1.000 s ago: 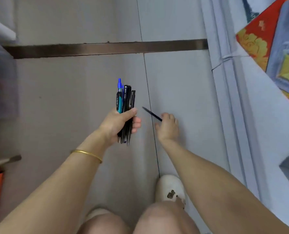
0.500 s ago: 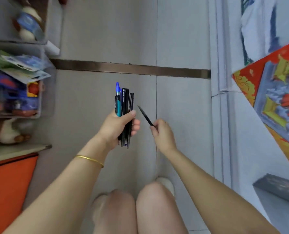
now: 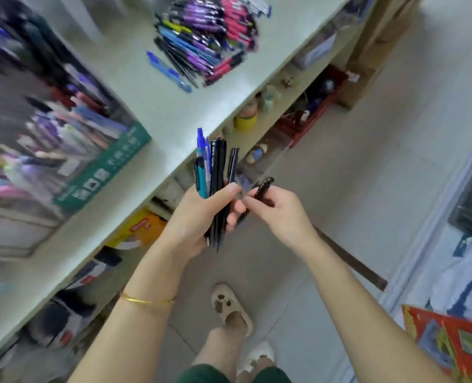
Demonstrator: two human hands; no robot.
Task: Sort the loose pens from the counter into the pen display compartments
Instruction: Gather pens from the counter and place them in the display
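The right hand (image 3: 279, 214) has lifted 1 black pen (image 3: 264, 186) off the floor to just beside the left hand (image 3: 193, 217), and the view now takes in the surface (image 3: 157, 106). The right fingers pinch that pen at its lower part, tip up. The left fingers curl round a bundle (image 3: 215, 167) of about 5 upright pens: 1 blue, 1 teal, the rest black. 1 loose pile (image 3: 207, 37) lies on the surface, well apart. 1 display (image 3: 63, 150), blurred, stands left.
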